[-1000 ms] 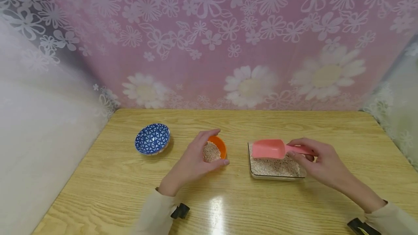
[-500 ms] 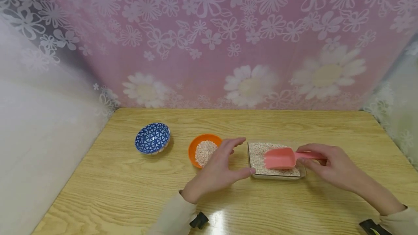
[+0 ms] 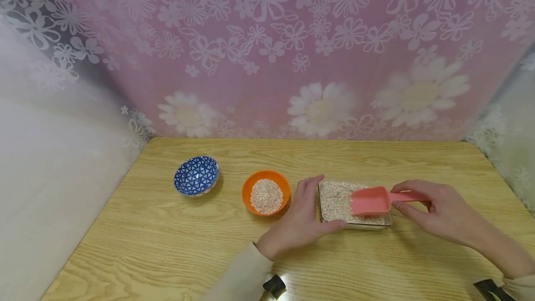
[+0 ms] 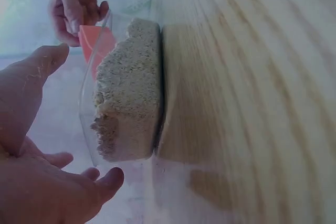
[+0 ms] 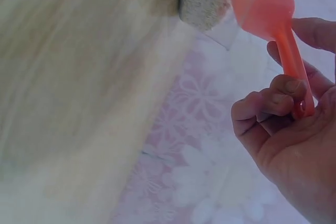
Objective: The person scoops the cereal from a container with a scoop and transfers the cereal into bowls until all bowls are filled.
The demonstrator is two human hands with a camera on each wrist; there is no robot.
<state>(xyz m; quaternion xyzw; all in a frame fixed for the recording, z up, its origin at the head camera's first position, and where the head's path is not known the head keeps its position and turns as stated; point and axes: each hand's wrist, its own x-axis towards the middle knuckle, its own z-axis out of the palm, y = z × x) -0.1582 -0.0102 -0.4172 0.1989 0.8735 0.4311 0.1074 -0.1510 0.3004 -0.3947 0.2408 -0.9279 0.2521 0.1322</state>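
My right hand [image 3: 445,210] grips a pink scoop [image 3: 369,201] by its handle. The scoop's front edge dips into oat-like flakes [image 3: 334,199] that fill a clear rectangular container [image 3: 355,227]. In the right wrist view, curled fingers [image 5: 273,98] wrap the handle. Spread fingers of my left hand [image 3: 303,217] stand around the container's left end, the thumb by its front side. From the left wrist view, the fingertips [image 4: 111,178] reach close to the clear wall [image 4: 86,114]. Left of that hand, an orange bowl [image 3: 246,199] holds a mound of similar flakes.
A blue bowl [image 3: 195,176] with white triangles stands at the left of the wooden table [image 3: 167,245]. Pink floral cloth [image 3: 251,82] hangs behind the table's back edge [image 3: 292,140].
My left hand has let go of the orange bowl and moved right to the container. The scoop has gone down into the flakes and shifted right, held by my right hand.
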